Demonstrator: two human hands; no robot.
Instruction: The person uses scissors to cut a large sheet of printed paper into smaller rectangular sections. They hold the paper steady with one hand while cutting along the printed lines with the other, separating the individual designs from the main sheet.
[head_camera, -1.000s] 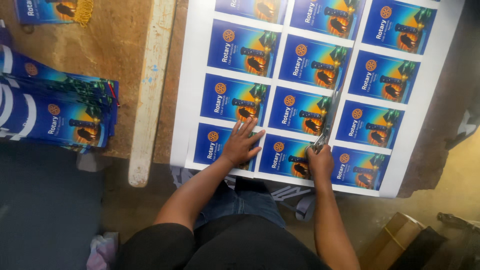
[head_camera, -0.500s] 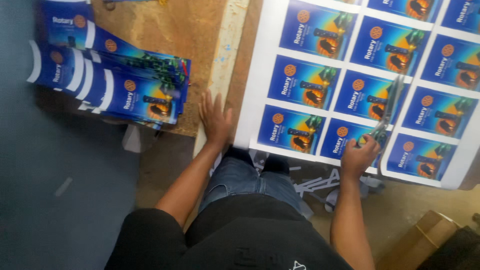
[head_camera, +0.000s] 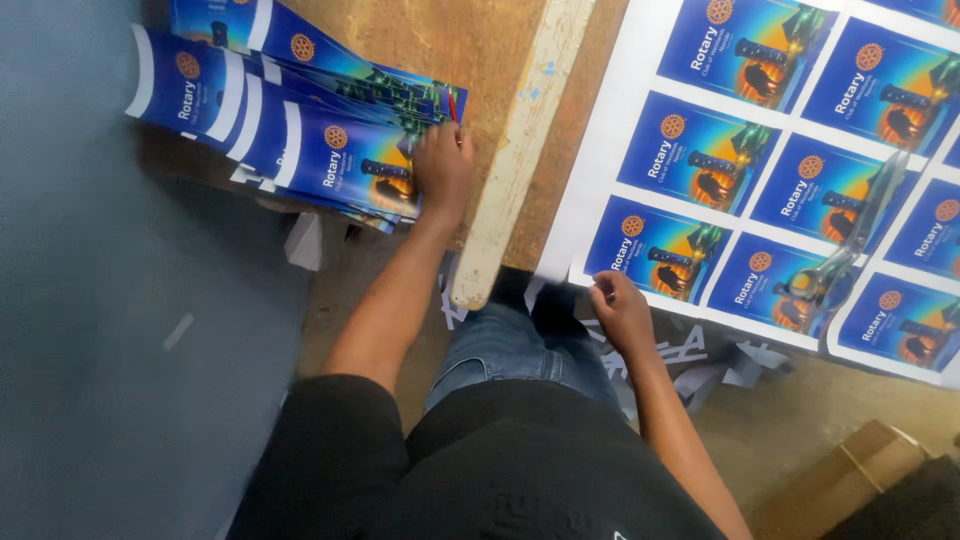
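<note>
The wooden worktop (head_camera: 400, 40) takes up the upper part of the view and serves as the reference for all positions below.

Printed sheet (head_camera: 610, 150): a large white sheet lies flat on the right part of the worktop, carrying rows of blue-and-orange printed panels. Its near edge overhangs the worktop's front edge. A cut runs up from that edge between two columns of panels.

Stack of cut prints (head_camera: 290, 120): a fanned pile of blue cards lies on the left part of the worktop, well apart from the sheet, with its lower corner reaching the worktop's front edge.

Wooden batten (head_camera: 520, 150): a long pale strip lies on the worktop between the stack and the sheet, slightly tilted, its near end projecting past the front edge.

Cardboard box (head_camera: 830, 480): on the floor, below and right of the worktop.

Paper offcuts (head_camera: 700, 355): white strips lie on the floor just under the worktop's front edge, below the sheet.

Scissors (head_camera: 850, 235): resting unattended on the sheet, along the cut, handles towards the front edge. No hand touches them.

Left hand (head_camera: 442, 165): at the right end of the stack, fingers curled down onto the top cards; whether it grips them cannot be told.

Right hand (head_camera: 620, 308): at the sheet's near-left corner, fingers loosely curled, thumb at the paper's edge; a firm pinch cannot be confirmed.
</note>
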